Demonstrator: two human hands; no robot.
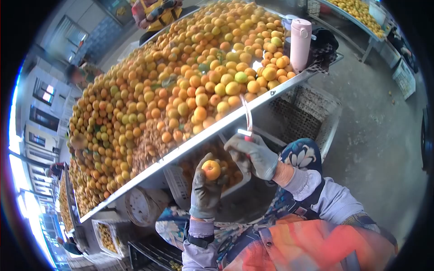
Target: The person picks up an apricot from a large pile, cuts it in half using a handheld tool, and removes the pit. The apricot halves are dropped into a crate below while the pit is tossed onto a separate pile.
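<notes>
My left hand (pixel 205 185), in a grey glove, is closed around an orange-yellow apricot (pixel 211 170), whose upper face shows between thumb and fingers. To its right, my gloved right hand (pixel 255 153) grips a small red-handled tool (pixel 247 137) with a white crosspiece. A curved, shiny strip rises from this tool toward the table edge; its exact kind I cannot tell. Both hands are in front of the long table (pixel 181 150), which is heaped with apricots (pixel 190 90). Below the hands, a crate (pixel 178 185) holds more fruit, partly hidden by them.
A pink bottle (pixel 300 45) stands at the table's right end beside a dark cloth (pixel 324 45). Under the table are an empty-looking crate (pixel 332 113) and a white bucket (pixel 140 207). A person (pixel 156 13) is across the table. Another fruit-laden table (pixel 368 34) stands at upper right.
</notes>
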